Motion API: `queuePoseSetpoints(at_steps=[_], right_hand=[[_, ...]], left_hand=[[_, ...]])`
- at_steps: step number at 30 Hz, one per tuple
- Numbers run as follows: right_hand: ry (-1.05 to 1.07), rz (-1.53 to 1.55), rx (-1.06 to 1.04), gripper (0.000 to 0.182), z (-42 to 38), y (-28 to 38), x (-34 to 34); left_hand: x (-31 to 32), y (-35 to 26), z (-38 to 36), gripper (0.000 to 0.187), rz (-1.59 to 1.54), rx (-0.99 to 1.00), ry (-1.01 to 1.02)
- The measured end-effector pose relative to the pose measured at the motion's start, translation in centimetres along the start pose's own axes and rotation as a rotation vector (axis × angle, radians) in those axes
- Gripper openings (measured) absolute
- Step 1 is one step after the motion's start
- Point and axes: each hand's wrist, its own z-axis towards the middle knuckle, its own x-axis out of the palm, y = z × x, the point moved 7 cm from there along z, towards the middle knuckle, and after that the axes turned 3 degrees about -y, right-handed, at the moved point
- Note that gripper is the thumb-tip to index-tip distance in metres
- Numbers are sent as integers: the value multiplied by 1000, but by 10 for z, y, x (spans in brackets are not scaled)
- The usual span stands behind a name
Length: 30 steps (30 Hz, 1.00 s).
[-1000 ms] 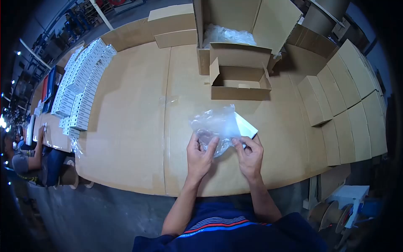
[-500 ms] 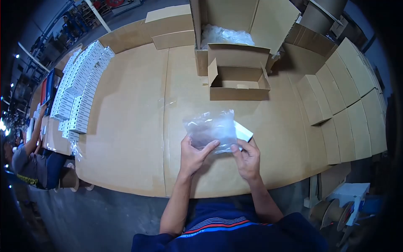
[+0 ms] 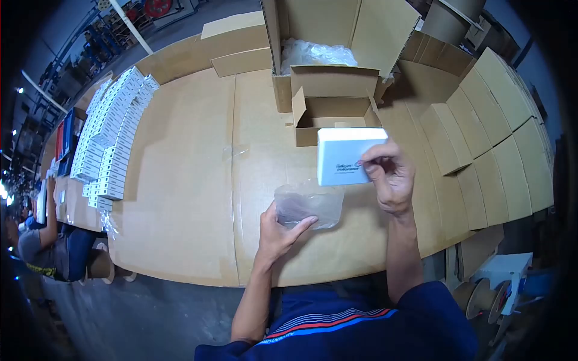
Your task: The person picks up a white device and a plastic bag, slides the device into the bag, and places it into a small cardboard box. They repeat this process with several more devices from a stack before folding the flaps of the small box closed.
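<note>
My left hand (image 3: 282,233) is closed on a clear plastic bag (image 3: 319,207), thumb across its near side, above the cardboard-covered table. The bag's mouth gapes toward the far side. To the right and higher, my right hand (image 3: 392,175) grips a small white box (image 3: 343,157) by its right edge. Dark printing shows on the face turned to me. The box is apart from the bag. Just beyond it stands an open brown carton (image 3: 304,137), partly covered by the white box.
Stacked small white boxes (image 3: 114,138) line the table's left side. Brown cartons (image 3: 494,144) are piled on the right. A tall open carton (image 3: 385,36) at the back holds clear plastic (image 3: 319,54). Another person (image 3: 51,240) sits at the far left. A spool (image 3: 481,298) stands at lower right.
My right hand has moved up and to the right, raising the white box from behind the bag into full view. My left hand keeps the bag, which now gapes wider.
</note>
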Motion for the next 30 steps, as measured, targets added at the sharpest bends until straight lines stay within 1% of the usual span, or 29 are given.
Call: queuePoseSetpoints(at_steps=[4,7,8,9,11,12,15,16,18,21,24,27,28,29,30], right_hand=[[179,39,-13,22,16,4,24],[275,61,102,22,16,-6,31],[341,-10,68,20,19,-4,33],[364,6,80,20,20,-3,36],[407,34,102,24,23,0,46],[439,65,111,38,19,-6,50],[359,189,155,46,12,-11,57],[397,113,148,51,9,-14,56],[376,174,195,52,3,-21,55],[337,253,300,54,-4,-31,52],[312,276,404,53,-11,-39,50],[316,301,475,48,-21,-51,52],[319,315,496,46,-26,-55,53],[335,325,531,44,-31,-59,55],[355,334,563,44,-35,-62,57]], left_hand=[[-1,-1,0,44,-9,-4,7],[0,-4,1,46,-24,-2,-7],[0,-5,1,47,-29,-2,-11],[0,-6,1,48,-12,-6,-9],[1,-8,2,50,21,-10,0],[1,-8,2,51,-7,-10,-8],[3,-7,4,54,-83,-13,-25],[2,-6,4,55,-99,-21,-28],[-1,-3,5,54,-100,-15,-43],[-3,4,5,56,-95,-56,-37],[-1,1,6,50,-104,-2,-31],[1,18,0,38,-365,-101,-29],[1,38,-2,38,-509,-211,7],[2,51,-6,39,-562,-225,-30],[6,51,-6,41,-616,-235,-69]])
